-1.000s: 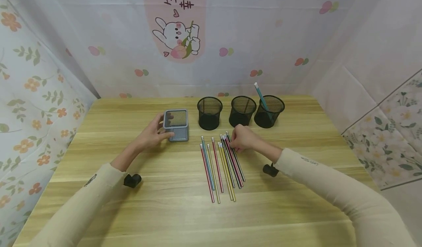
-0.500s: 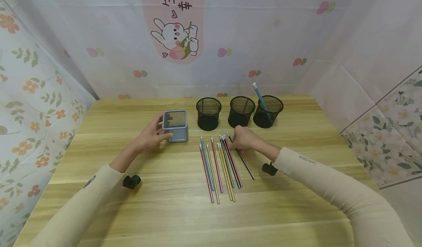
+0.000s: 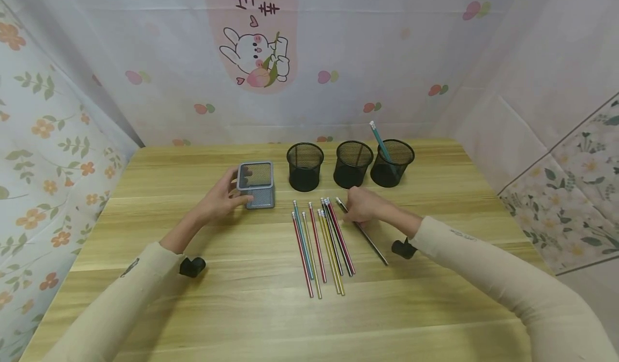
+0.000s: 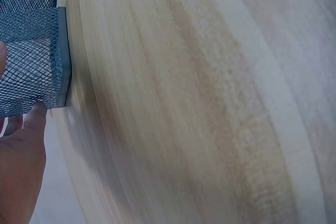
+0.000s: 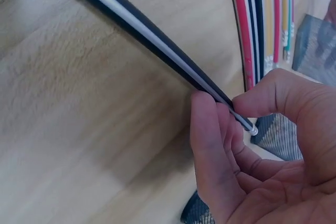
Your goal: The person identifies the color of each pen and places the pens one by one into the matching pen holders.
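My left hand [image 3: 220,198] holds a grey square mesh pen holder [image 3: 261,196] upright on the table, thumb along its front and fingers round the far side. In the left wrist view, the holder's mesh wall [image 4: 31,66] shows with fingertips against it. Between thumb and fingertips, my right hand [image 3: 364,206] pinches a black pencil [image 3: 371,243] close to its white eraser end. Seen from the right wrist, this pencil [image 5: 157,45] has a pale stripe along it. Several red, teal, yellow and dark pencils [image 3: 331,254] lie side by side, left of the right hand.
Along the back stand three round black mesh cups: a left one [image 3: 305,178], a middle one [image 3: 350,174] and a right one [image 3: 384,174]. A teal pencil [image 3: 379,140] leans in the right cup. Behind the wooden table [image 3: 232,308] hangs a printed curtain [image 3: 169,56].
The right hand has drawn the black pencil away from the row, rightward, its lower end swinging out to the right. The left hand stays at the grey holder.
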`<state>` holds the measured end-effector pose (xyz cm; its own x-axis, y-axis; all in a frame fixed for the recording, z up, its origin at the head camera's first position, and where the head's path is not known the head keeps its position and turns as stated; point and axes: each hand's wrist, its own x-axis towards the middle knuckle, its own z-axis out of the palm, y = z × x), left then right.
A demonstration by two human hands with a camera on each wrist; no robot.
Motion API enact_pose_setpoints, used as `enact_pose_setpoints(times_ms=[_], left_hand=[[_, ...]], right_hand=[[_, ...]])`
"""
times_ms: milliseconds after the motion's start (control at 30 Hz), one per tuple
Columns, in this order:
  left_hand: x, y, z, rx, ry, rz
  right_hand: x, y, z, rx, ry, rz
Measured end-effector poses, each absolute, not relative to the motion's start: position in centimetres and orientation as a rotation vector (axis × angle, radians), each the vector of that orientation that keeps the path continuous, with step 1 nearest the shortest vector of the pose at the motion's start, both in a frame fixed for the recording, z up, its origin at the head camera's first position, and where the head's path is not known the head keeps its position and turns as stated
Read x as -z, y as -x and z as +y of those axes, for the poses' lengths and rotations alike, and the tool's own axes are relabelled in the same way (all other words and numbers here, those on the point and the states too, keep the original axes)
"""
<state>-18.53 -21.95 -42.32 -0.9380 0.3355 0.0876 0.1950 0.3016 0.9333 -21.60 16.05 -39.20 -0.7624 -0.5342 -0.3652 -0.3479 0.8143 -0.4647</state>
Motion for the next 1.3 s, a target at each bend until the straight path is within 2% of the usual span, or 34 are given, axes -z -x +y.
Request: enact_pose_setpoints(times_ms=[700, 1300], left_hand=[[42.3, 18.5, -21.9, -1.713, -0.508, 2.439], [42.4, 18.5, -22.0, -1.724, -0.502, 2.425]], right_hand=[[33.8, 22.2, 18.5, 0.716, 0.555, 2.535], [32.7, 22.4, 19.3, 0.891, 0.557, 2.563]])
